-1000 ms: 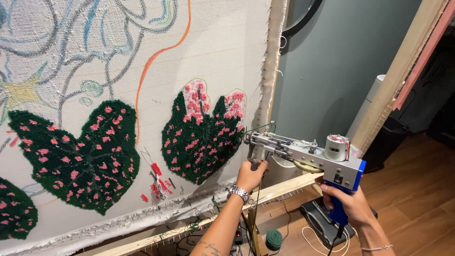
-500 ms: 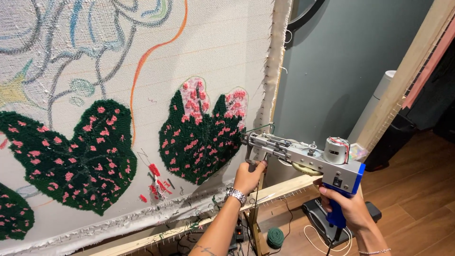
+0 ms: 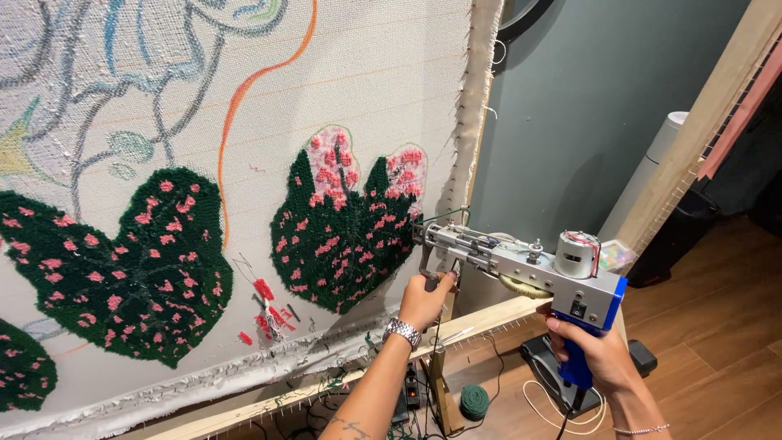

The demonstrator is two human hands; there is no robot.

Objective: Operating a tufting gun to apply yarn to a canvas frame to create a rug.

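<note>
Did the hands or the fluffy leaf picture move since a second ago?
Hardly. The silver and blue tufting gun crept slightly left, its tip now at the right dark green and pink tufted leaf. The left hand still grips its front handle and the right hand its blue grip; nothing was let go.

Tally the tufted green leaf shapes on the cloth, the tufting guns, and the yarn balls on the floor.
Tufted green leaves: 3 (large one, one by the gun, one partly cut off at the lower left)
Tufting gun: 1
Green yarn ball: 1
Total: 5
</note>
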